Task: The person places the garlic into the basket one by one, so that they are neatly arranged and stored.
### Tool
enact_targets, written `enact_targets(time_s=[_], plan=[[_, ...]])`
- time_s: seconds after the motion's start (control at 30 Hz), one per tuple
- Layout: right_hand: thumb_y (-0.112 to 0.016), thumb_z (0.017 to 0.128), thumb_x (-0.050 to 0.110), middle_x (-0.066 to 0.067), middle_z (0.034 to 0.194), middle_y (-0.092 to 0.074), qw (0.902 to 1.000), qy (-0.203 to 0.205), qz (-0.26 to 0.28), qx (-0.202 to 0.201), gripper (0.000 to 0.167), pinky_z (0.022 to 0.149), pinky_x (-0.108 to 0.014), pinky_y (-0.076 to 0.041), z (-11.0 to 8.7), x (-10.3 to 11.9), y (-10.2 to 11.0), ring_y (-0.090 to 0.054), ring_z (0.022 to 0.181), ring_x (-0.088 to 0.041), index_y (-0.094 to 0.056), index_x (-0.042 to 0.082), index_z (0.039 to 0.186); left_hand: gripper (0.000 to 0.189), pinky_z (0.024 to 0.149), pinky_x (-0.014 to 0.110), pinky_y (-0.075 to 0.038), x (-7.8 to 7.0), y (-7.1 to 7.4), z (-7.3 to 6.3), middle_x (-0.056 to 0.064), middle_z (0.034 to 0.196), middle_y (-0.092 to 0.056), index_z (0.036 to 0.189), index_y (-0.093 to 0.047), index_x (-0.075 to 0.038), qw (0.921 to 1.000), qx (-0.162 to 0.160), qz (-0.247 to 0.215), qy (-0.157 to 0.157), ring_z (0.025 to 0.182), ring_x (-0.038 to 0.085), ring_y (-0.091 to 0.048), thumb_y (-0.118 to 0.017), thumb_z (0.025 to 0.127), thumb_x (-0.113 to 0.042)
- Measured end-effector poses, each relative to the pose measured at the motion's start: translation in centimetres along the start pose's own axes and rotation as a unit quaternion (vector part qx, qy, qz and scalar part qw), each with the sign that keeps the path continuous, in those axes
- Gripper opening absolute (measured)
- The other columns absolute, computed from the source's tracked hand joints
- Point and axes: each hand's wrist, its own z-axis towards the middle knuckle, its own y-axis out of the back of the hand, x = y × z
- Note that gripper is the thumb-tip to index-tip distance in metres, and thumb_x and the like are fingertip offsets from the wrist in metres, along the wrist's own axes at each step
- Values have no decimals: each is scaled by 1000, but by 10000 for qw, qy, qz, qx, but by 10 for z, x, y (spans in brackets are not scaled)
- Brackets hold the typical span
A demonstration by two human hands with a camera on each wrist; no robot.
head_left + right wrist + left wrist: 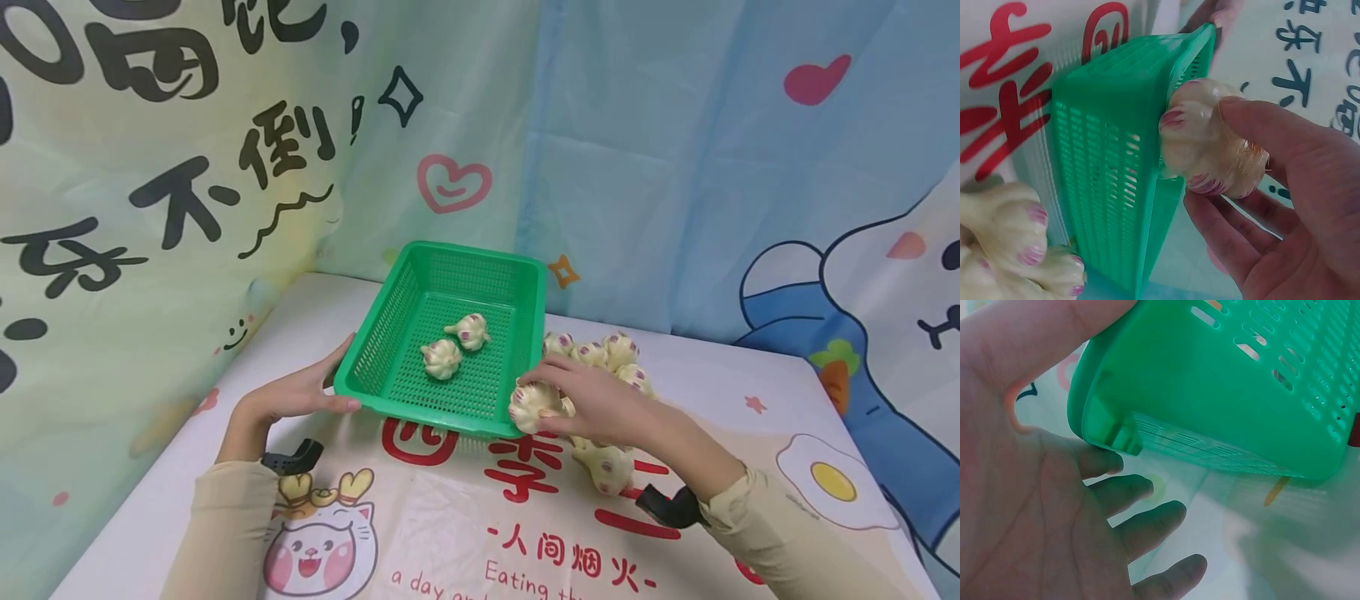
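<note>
In the head view, my right hand (596, 400) grips a garlic bulb (534, 406) at the right front corner of a green plastic basket (442, 423). The right wrist view shows thumb and fingers around that bulb (1200, 140), just outside the rim. My left hand (303, 390) touches the basket's left front corner. Seen from the left wrist, its thumb lies along the rim and its loosely extended fingers (1150, 531) spread beside the wall. Inside the basket lie two garlic bulbs, one nearer (441, 359) and one farther (471, 332).
Several garlic bulbs (621, 350) lie right of the basket, partly hidden by the right hand. One bulb (606, 468) lies nearer the front. A printed cloth (435, 517) covers the table, and a patterned curtain (630, 167) hangs behind it.
</note>
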Motion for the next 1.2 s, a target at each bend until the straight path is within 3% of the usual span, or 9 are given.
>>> enact_targets(time_s=[0.37,0.53,0.8,1.03,1.2], plan=[[-73,84,27,-2,113,-56,9964,466,-61,710,45,69,-24,-46,50,-8,11,-52,81,-13,-59,14,125,109,113,60,-14,-2,0,0,2,161,6,152,12,-28,10000,13,-30,41,145,33,-11,-72,83,-29],[-71,86,26,-5,118,-57,9923,550,-152,1100,45,72,-27,-46,76,-12,8,-53,88,-14,-58,12,127,108,113,60,-14,1,0,1,1,161,6,152,12,-29,10000,2,-35,15,146,33,-10,-72,83,-29],[-68,88,21,-10,127,-57,9811,821,-182,1741,42,87,-36,-47,111,-18,2,-54,110,-23,-58,7,126,107,113,59,-15,4,-1,1,1,161,5,152,11,-30,10000,49,-37,8,145,33,-12,-72,84,-30],[-67,89,23,-5,119,-58,9716,666,-174,2263,40,81,-32,-43,142,-24,-9,-52,95,-16,-57,11,125,108,113,60,-14,3,2,0,3,161,6,152,11,-27,10000,7,-4,-43,146,34,-9,-72,84,-28],[-65,89,24,-8,123,-57,9720,516,-170,2287,43,85,-35,-44,156,-31,-16,-53,100,-19,-55,10,129,108,113,59,-14,2,2,1,2,161,6,152,11,-26,10000,4,-13,-57,146,33,-9,-72,83,-28]])
